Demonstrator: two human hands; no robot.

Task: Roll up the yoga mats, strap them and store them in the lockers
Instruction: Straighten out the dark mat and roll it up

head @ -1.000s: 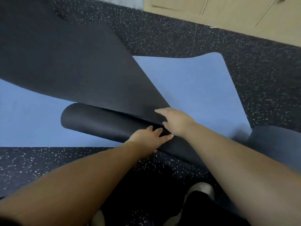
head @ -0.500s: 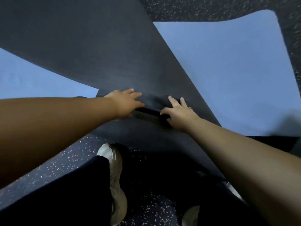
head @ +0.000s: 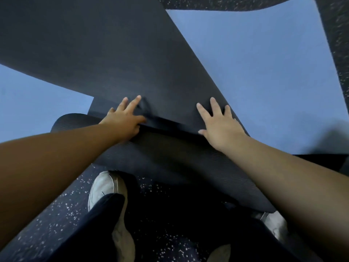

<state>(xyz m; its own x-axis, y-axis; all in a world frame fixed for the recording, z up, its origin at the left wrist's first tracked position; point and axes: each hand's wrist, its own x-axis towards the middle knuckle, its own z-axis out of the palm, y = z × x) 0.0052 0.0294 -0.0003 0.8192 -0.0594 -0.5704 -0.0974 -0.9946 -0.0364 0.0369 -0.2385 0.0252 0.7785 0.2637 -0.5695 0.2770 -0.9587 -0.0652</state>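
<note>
1. The dark charcoal textured foam yoga mat [head: 117, 59] is being rolled on the speckled black rubber floor [head: 47, 224]; its rolled part [head: 162, 156] is lying just in front of the feet, while the unrolled sheet is stretching away to the upper left, over a flat light-blue yoga mat [head: 260, 76].
2. The left hand [head: 123, 120] is being pressed flat on the sheet just beyond the roll, fingers straight and spread, nothing being gripped.
3. The right hand [head: 220, 125] is being pressed the same way further right, fingers extended and splayed, thumb at the crease.
4. For a tight roll, even pressure is probably being needed from both palms, with the hands kept level so that neither end is running ahead.
5. The roll's left end [head: 62, 122] is showing past the left forearm; its edges should be kept aligned, since a coned roll would likely be hard to strap.
6. Counted left to right: two mats are being seen, one dark and one blue; two hands; two pale worn shoes [head: 103, 188]. No strap or locker is being shown.
</note>
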